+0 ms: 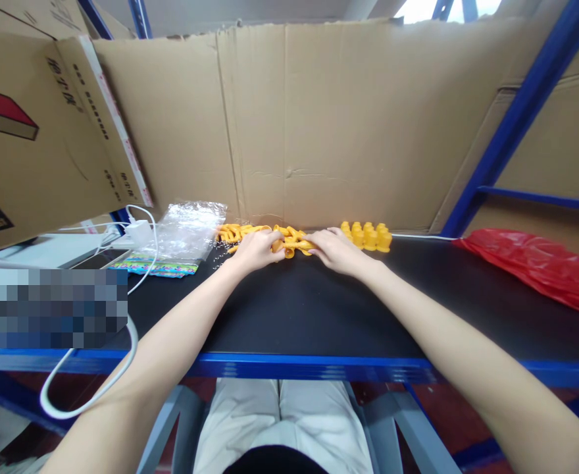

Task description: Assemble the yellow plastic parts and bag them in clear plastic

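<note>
From where I stand, the left hand [258, 250] curls its thumb and fingers in a pinch on a smooth, glossy yellow piece [297, 243]. The right hand [336, 249] touches the other end, fingers close together; whether they pinch, I can't tell. The piece lies by the back of the matte black table [314, 316], its long axis running sideways between the 2 hands. Looped yellow pieces [235, 232] heap up leftward; a knobbly yellow block [371, 238] sits rightward. The crinkled clear bag [191, 227] and red bag [531, 263] lie flattish, contents unclear.
</note>
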### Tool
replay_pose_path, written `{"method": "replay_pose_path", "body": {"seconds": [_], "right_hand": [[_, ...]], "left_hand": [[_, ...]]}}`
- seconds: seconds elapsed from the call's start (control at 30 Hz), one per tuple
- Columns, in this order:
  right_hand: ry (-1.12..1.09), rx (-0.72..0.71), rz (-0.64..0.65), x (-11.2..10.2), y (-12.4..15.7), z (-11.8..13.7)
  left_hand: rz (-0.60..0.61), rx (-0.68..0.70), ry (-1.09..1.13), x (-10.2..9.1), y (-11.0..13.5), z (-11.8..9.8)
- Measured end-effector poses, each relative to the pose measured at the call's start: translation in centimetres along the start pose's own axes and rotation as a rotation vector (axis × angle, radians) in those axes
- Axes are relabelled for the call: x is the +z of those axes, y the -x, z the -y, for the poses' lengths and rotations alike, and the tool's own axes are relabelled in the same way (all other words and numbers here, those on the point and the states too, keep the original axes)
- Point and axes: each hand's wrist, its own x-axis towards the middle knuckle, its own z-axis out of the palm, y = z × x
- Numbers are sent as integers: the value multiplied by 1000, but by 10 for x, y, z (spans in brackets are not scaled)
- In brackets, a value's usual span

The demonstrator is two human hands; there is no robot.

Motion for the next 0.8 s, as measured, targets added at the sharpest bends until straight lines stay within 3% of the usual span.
{"method": "replay_pose_path", "body": {"seconds": [0.23,0.5,0.8], "right_hand": [[48,-3,-58,-8,1,4],[58,29,-3,-6,1,8],[148,9,-26,-12,-1,9]], "left_hand": [[13,-15,5,-1,0,-2],[43,-11,4,-3,0,-4],[43,-16,8,-4,-2,-10]]}}
